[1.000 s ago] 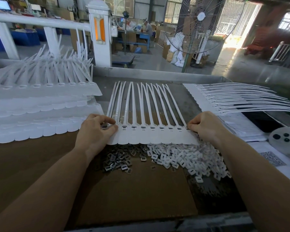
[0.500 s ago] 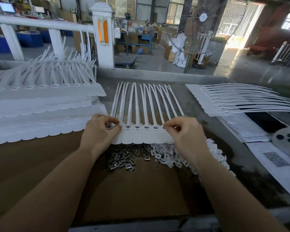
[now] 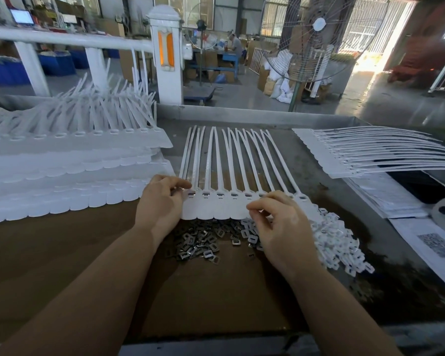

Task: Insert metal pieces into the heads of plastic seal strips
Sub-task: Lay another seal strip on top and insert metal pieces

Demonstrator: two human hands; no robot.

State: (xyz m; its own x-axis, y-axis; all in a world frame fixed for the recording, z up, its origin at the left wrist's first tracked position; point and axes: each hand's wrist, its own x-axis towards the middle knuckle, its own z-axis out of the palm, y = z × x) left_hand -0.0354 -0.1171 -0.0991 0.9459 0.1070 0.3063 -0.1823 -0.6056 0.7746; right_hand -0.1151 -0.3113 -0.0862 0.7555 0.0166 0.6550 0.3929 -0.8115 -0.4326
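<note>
Seal strips (image 3: 224, 204), joined in one flat row, lie on the bench straight ahead of both hands, heads toward the person and tails running away, so each strip's long axis points away while the row of heads runs left to right. Left hand (image 3: 159, 204) pinches the row's left end, thumb and forefinger curled onto the first head. Right hand (image 3: 278, 222) hovers over the right part of the row with fingers curled, thumb and forefinger tips close together near the heads' front edge; whether they nip a metal piece is too small to tell. Several head slots between the hands already show a metallic glint.

Just beneath the heads, nearer the person, lies the metal pile (image 3: 198, 242), and to its right, partly under the right hand, a heap of white clips (image 3: 337, 240). The metal pile sits between the wrists, about equally near to either, so I judge the coming reach goes down and back from the heads.

Against half a second ago, the right hand has drawn back toward the person from the heads; a second ago it held the row's far right end. The left hand has kept its pinch throughout.

Stacks (image 3: 62, 170) of strips stand to the left, another sheet (image 3: 357, 155) to the right.
</note>
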